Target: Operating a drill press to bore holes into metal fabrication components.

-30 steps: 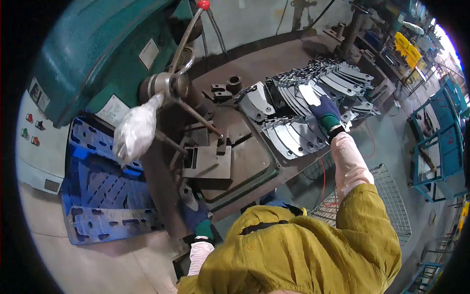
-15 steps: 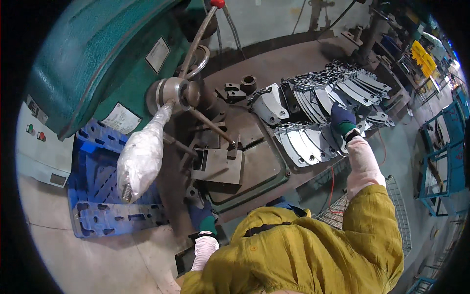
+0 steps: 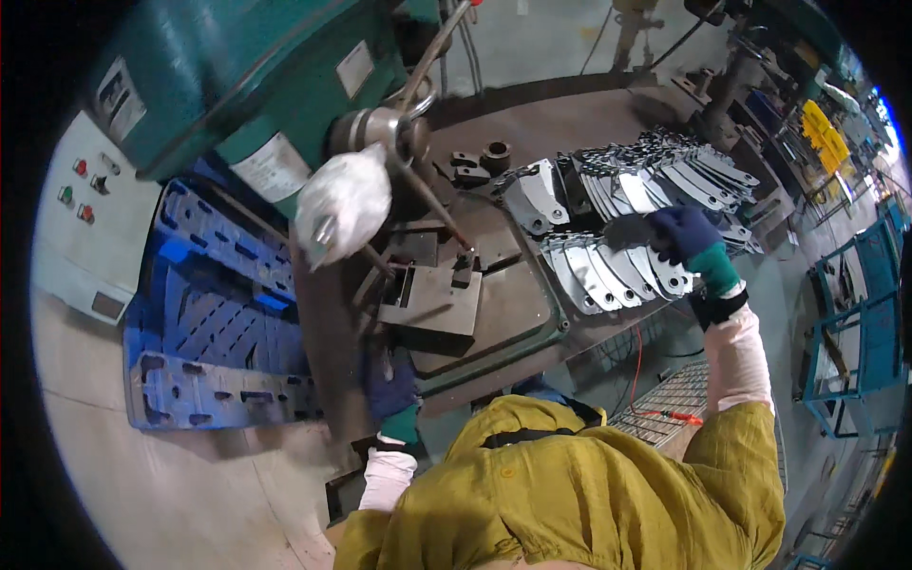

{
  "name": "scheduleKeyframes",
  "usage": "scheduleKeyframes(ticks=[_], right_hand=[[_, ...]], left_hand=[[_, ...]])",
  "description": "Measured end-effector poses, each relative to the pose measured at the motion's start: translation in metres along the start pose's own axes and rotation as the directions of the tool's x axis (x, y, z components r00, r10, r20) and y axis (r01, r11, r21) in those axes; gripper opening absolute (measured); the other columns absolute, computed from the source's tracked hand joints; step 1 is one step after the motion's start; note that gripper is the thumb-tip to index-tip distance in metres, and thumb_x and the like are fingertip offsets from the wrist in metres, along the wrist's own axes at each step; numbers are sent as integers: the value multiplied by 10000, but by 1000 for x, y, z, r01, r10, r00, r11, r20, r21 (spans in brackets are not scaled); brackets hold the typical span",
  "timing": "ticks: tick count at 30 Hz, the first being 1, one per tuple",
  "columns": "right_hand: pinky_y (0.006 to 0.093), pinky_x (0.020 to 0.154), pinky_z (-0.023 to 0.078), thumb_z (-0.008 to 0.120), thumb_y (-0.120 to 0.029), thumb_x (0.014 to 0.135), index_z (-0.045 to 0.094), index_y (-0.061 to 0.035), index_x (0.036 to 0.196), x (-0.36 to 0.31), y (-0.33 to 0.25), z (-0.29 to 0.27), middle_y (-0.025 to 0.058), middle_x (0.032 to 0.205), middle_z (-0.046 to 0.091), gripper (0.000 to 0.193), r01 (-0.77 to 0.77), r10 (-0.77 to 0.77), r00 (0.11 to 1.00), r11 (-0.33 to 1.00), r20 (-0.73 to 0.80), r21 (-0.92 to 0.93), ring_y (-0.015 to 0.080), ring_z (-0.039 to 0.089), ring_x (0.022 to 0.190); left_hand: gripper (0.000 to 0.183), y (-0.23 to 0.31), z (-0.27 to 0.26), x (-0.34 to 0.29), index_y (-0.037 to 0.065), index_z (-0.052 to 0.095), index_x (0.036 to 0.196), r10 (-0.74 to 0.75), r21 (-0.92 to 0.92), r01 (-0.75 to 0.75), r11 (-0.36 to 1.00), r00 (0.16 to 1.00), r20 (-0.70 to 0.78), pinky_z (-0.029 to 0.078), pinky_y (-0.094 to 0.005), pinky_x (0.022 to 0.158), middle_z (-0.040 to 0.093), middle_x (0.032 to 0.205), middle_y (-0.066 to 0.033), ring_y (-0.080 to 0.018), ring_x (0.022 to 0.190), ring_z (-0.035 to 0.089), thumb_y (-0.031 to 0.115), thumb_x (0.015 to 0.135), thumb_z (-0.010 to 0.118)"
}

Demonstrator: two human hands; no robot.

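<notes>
Right hand (image 3: 686, 235) raised, brown bench (image 3: 570, 119), blue pallet (image 3: 226, 382)

From where I stand, the biggest change is the right hand (image 3: 686, 236): half a second ago its fingers were down among the curved metal plates (image 3: 608, 275), and now it has lifted off them, gripping a dark, round-ended piece (image 3: 627, 231) that juts out to the left over the rows. The pink sleeve (image 3: 737, 356) behind it has swung outward, so the thick end of the red cord (image 3: 678, 416) has come into sight. The left hand (image 3: 391, 385) has crept nearer the metal block (image 3: 432, 309), and the grey part at its fingertips, clear before, has blurred.
</notes>
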State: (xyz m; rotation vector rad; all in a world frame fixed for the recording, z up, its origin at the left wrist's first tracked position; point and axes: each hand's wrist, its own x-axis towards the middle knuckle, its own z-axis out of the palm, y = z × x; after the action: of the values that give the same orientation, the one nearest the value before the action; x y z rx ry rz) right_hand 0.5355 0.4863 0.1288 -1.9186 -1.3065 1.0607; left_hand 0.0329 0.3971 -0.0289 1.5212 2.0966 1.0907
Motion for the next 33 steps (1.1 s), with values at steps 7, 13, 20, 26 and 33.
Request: scheduleKeyframes(ticks=[7,13,20,26,33], right_hand=[[297,645,582,548,-161,940,626,-28,1201,-39,-50,118,126,990,668,304,759,-679,488,641,548,118,189,683,855],[369,873,537,505,-287,995,565,-17,1296,-22,-78,189,161,1117,670,409,760,-761,471,607,447,233,252,673,966],[412,935,525,507,-453,985,472,7,1352,-75,-209,169,185,1188,643,589,-467,-679,380,445,628,764,278,652,1056],[471,975,509,549,-401,971,515,23,1302,-105,-258,172,210,1198,632,539,-746,-752,281,220,596,628,313,641,1059],[517,990,485,545,-377,972,572,4,1250,-104,-275,173,231,1199,635,472,-691,-708,352,245,613,680,377,621,1106]], left_hand=[[532,88,-2,-2,35,594,1267,399,-420,-180,889,755,520,506,-354,906,680,1080,-119,-232,1011,649,231,810,783],[575,48,-18,-15,-14,495,1341,90,-536,713,452,562,822,488,-401,986,585,1281,-163,-282,1159,589,108,816,694],[567,-59,24,-19,163,535,1370,104,-79,-74,994,853,511,548,-353,802,614,1166,-181,-288,971,651,64,824,653],[406,-91,68,25,124,644,1157,-350,-509,583,633,803,483,567,-294,679,679,978,-80,-183,785,679,338,835,768],[484,-116,92,43,55,656,1112,-77,-611,315,726,920,383,581,-288,696,677,1025,-83,-171,771,677,417,817,779]])
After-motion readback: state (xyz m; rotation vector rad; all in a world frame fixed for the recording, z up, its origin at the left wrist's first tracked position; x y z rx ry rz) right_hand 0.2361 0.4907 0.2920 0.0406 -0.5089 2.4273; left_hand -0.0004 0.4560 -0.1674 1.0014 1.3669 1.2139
